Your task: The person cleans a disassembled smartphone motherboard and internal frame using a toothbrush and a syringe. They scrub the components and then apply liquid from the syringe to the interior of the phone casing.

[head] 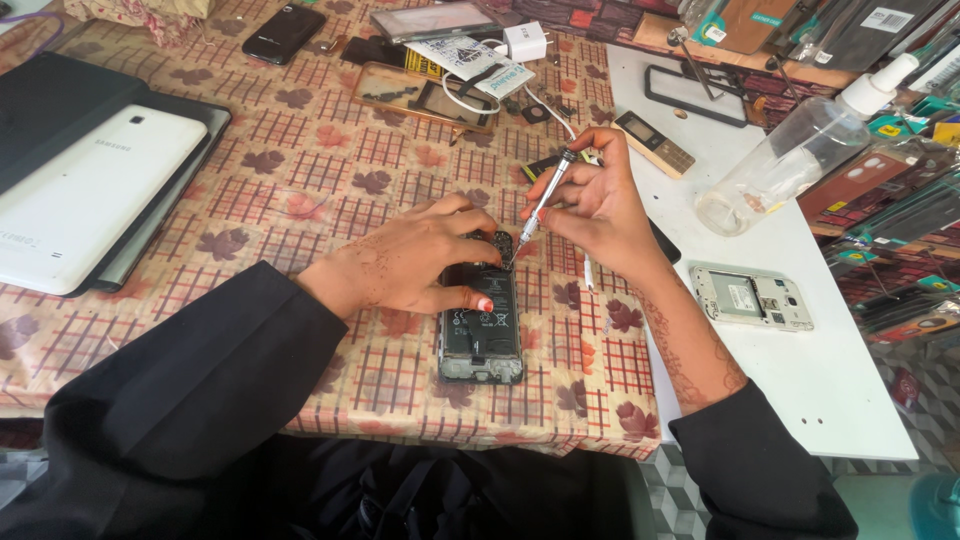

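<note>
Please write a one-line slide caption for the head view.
Left hand steadies an opened phone while right hand works a small screwdriver on it.

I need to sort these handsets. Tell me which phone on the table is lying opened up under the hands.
The black phone on the leaf-patterned cloth, back cover off, under the left hand. The silver one lies untouched on the white board; another black one sits far off.
</note>
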